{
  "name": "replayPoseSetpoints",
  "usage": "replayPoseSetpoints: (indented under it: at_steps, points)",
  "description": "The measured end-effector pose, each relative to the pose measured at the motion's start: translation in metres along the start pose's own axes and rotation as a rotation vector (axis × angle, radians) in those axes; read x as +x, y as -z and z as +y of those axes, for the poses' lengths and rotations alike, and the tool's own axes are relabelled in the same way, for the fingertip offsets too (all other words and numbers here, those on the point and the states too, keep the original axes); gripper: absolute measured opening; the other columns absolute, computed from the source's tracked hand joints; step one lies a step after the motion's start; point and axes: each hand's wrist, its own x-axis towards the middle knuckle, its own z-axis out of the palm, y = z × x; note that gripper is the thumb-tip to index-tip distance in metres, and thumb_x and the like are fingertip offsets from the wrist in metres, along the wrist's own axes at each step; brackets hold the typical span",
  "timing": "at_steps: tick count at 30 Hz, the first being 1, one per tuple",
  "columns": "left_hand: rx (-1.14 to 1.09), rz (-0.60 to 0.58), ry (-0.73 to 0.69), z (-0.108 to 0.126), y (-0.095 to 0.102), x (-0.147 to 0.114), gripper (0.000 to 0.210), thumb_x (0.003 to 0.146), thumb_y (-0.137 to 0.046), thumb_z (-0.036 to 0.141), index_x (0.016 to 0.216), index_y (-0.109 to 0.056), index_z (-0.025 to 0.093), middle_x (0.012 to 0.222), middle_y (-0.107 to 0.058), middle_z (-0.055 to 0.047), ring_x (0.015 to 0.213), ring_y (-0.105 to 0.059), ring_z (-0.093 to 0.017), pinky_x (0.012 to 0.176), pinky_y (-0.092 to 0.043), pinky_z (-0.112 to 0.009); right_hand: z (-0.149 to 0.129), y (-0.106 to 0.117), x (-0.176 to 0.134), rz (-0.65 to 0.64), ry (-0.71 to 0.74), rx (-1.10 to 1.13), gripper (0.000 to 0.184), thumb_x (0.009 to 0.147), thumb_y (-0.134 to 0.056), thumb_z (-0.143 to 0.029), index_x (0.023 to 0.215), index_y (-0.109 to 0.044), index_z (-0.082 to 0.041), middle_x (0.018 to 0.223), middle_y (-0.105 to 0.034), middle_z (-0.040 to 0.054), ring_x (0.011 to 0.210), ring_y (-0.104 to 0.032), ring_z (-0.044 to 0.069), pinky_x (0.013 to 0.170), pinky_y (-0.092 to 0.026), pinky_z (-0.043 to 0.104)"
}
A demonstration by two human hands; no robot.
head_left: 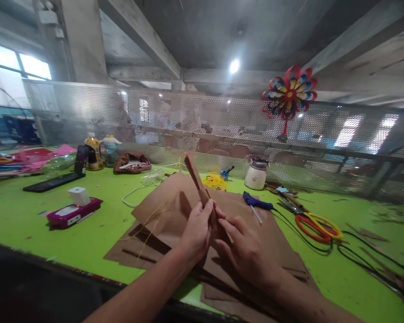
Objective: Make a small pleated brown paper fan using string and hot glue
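My left hand point(199, 229) is closed around a narrow folded strip of brown paper point(194, 172), which stands tilted up and to the left. Against the strip's lower part, the fingers of my right hand point(244, 244) are bent and touch it near my left thumb; whether they pinch it is partly hidden. Large brown paper sheets point(265, 233) lie in a loose stack under both hands, one of them curling up at the left. Thin yellow string point(148, 235) trails over the left side of the sheets.
Right of the sheets lie a blue glue gun point(257, 202) and scissors with red and yellow handles point(314, 227). A white lidded jar point(256, 175) and a yellow string heap point(215, 181) stand behind. At left are a purple box point(74, 213), a phone point(81, 158) and a bottle point(93, 153).
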Motion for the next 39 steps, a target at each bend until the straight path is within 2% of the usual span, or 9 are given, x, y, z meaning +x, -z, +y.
replayPoseSetpoints:
  at_steps: [5, 8, 14, 22, 28, 34, 39]
  points:
    - [0.091, -0.040, -0.031, -0.005, 0.003, 0.001, 0.028, 0.079, -0.059, 0.040, 0.081, -0.044, 0.017, 0.060, -0.048, 0.005, 0.053, -0.046, -0.006, 0.055, -0.038, -0.019, -0.007, 0.028, 0.023, 0.057, 0.055, -0.077, 0.030, 0.082, -0.049, -0.013, 0.110, -0.056, -0.016, 0.103, -0.058, 0.0109, 0.100, -0.050, 0.025, 0.086, -0.046, 0.045]
    - [0.152, -0.064, -0.082, -0.010, 0.001, 0.000, 0.030, 0.080, -0.057, 0.042, 0.077, -0.039, 0.019, 0.059, -0.044, 0.006, 0.052, -0.041, -0.006, 0.054, -0.036, -0.020, 0.000, 0.041, 0.049, 0.076, 0.048, -0.071, 0.032, 0.082, -0.044, -0.007, 0.111, -0.056, -0.015, 0.102, -0.057, 0.0117, 0.099, -0.051, 0.023, 0.085, -0.047, 0.042]
    - [0.218, -0.039, -0.196, -0.009, -0.008, 0.000, 0.033, 0.078, -0.057, 0.047, 0.075, -0.039, 0.020, 0.056, -0.038, 0.007, 0.047, -0.035, -0.007, 0.046, -0.029, -0.020, -0.007, 0.041, 0.091, 0.029, 0.102, -0.044, 0.038, 0.078, -0.038, 0.001, 0.107, -0.057, -0.014, 0.101, -0.057, 0.0105, 0.099, -0.049, 0.022, 0.084, -0.046, 0.041]
    - [0.571, 0.005, -0.450, 0.000, -0.005, -0.003, 0.020, 0.085, -0.050, 0.039, 0.086, -0.052, 0.019, 0.062, -0.045, 0.003, 0.054, -0.040, -0.011, 0.052, -0.030, -0.022, -0.025, 0.040, 0.084, 0.131, 0.046, -0.066, 0.033, 0.079, -0.038, 0.000, 0.101, -0.058, -0.015, 0.096, -0.056, 0.0103, 0.094, -0.049, 0.022, 0.083, -0.045, 0.041]
    - [0.636, 0.010, -0.530, -0.006, -0.001, 0.000, 0.014, 0.084, -0.053, 0.033, 0.084, -0.053, 0.019, 0.068, -0.051, 0.001, 0.062, -0.048, -0.013, 0.060, -0.035, -0.023, -0.022, 0.040, 0.080, 0.163, 0.060, -0.056, 0.035, 0.077, -0.040, 0.000, 0.099, -0.061, -0.017, 0.093, -0.058, 0.0087, 0.091, -0.051, 0.022, 0.082, -0.045, 0.042]
    - [0.591, -0.006, -0.526, -0.003, -0.006, -0.001, 0.010, 0.082, -0.056, 0.028, 0.086, -0.059, 0.019, 0.075, -0.056, -0.002, 0.069, -0.051, -0.014, 0.064, -0.036, -0.023, -0.016, 0.039, 0.079, 0.166, 0.064, -0.055, 0.029, 0.078, -0.041, -0.001, 0.089, -0.063, -0.016, 0.084, -0.060, 0.0079, 0.085, -0.052, 0.021, 0.075, -0.047, 0.038]
    - [0.353, -0.010, -0.358, -0.003, -0.005, -0.001, 0.010, 0.077, -0.062, 0.027, 0.079, -0.060, 0.018, 0.063, -0.051, 0.000, 0.060, -0.046, -0.012, 0.056, -0.033, -0.021, -0.011, 0.042, 0.077, 0.195, 0.064, 0.007, 0.030, 0.078, -0.041, -0.002, 0.091, -0.064, -0.018, 0.085, -0.061, 0.0059, 0.083, -0.055, 0.019, 0.076, -0.047, 0.037]
